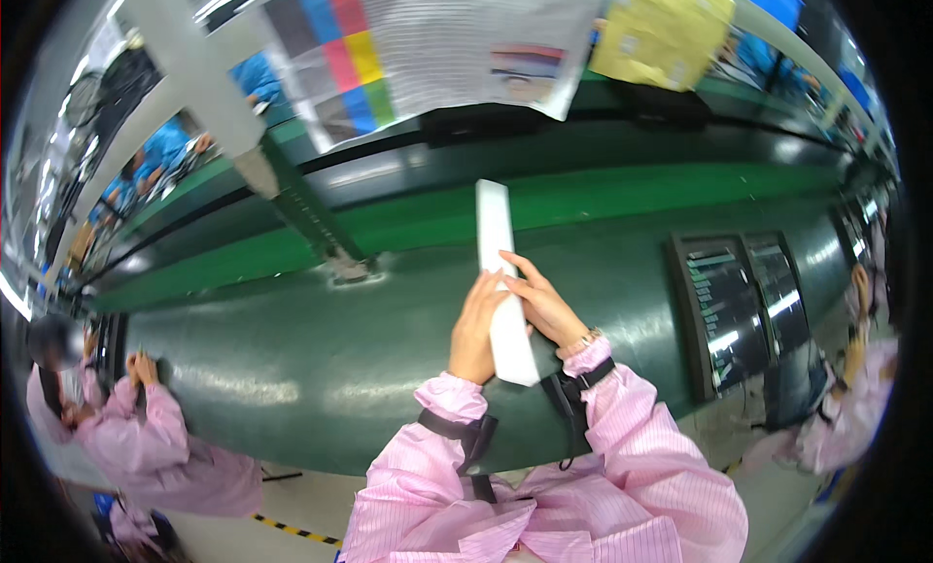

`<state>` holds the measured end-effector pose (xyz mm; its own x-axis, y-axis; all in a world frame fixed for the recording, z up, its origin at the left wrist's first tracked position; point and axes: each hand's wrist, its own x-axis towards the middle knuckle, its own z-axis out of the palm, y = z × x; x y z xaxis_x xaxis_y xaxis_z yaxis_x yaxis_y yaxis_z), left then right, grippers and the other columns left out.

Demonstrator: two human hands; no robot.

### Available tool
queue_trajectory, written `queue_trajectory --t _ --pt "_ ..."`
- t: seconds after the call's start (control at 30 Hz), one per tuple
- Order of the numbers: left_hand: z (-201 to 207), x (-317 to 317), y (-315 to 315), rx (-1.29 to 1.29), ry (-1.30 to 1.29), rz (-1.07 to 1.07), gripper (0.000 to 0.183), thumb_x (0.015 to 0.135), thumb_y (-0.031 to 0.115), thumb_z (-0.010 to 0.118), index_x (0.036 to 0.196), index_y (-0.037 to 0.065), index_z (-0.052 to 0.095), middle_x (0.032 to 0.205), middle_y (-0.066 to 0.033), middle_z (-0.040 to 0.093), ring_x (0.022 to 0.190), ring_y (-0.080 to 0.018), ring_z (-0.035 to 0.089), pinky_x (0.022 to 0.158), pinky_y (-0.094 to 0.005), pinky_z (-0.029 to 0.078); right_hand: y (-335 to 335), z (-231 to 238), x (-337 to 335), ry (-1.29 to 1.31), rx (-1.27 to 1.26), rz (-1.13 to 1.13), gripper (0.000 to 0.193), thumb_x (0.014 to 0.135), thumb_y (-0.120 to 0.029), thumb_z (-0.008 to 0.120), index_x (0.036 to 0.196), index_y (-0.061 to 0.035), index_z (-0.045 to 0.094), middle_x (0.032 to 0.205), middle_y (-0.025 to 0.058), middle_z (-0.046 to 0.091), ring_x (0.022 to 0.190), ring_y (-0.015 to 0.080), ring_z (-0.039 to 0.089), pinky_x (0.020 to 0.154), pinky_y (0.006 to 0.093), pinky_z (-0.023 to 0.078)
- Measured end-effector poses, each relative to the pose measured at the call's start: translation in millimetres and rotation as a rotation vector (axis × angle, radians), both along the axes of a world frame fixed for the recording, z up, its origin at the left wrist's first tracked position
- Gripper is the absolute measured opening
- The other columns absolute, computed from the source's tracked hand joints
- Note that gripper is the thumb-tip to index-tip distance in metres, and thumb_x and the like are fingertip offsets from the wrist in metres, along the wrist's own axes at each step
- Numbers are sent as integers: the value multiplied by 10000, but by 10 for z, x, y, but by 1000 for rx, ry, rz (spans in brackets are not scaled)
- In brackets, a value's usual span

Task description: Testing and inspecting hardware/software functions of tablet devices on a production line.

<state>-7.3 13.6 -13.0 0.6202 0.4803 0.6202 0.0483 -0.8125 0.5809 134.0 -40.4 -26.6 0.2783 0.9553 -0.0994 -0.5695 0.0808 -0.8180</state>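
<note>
A long, narrow white box-like bar (496, 223) is held out in front of me over the green workbench (408, 340), its far end reaching past the bench's middle. My left hand (475, 328) is closed along its left side. From the right, my right hand (544, 306) grips the same bar, with fingers lying over its top and the thumb side near my left fingers. The undersides of both hands are hidden. Pink striped sleeves with black wrist straps cover my forearms.
Black trays (724, 315) with dark flat pieces lie on the bench at right. A metal post (321, 228) stands at left. Printed sheets (437, 53) and a yellow bag (664, 34) hang ahead. Co-workers in pink (146, 437) sit at both sides; others in blue work beyond.
</note>
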Motion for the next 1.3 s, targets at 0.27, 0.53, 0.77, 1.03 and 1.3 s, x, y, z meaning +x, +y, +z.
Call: queue_trajectory --t 0.27,0.53,0.77,1.03,1.3 --pt "49 19 21 52 -8 -54 591 690 125 805 1191 22 509 1382 -175 498 1302 -414 442 1039 -463 425 -231 19 260 -269 -107 -89 465 964 -211 579 1400 -142 431 1032 75 563 943 151 593 828 312 514" --pt "173 -103 -24 76 -12 -89 682 737 10 699 1346 76 397 1465 -158 393 1372 -395 350 1065 -452 406 -1857 508 510 -1935 -888 -888 468 801 -78 669 1242 -51 518 1042 148 535 965 315 540 807 410 474" --pt "168 -120 -7 101 -4 -98 644 666 -87 648 1259 103 483 1471 -140 384 1390 -413 305 1111 -469 344 -2246 334 612 -2009 -1272 -821 331 774 -165 727 1020 -27 553 973 108 546 947 289 571 747 401 500" --pt "97 -293 -65 140 7 -72 599 661 -24 685 1224 87 516 1454 -129 418 1381 -403 323 1082 -472 334 -2083 147 911 -2112 -1337 -788 378 650 -43 748 943 -30 510 957 114 536 945 300 560 750 411 500" --pt "222 -815 -142 256 477 -12 437 685 19 690 1083 198 670 1515 -105 342 1415 -355 277 1125 -499 276 -1442 301 824 -2043 -862 -768 314 682 -88 738 899 1 530 862 180 571 819 374 605 673 457 519"
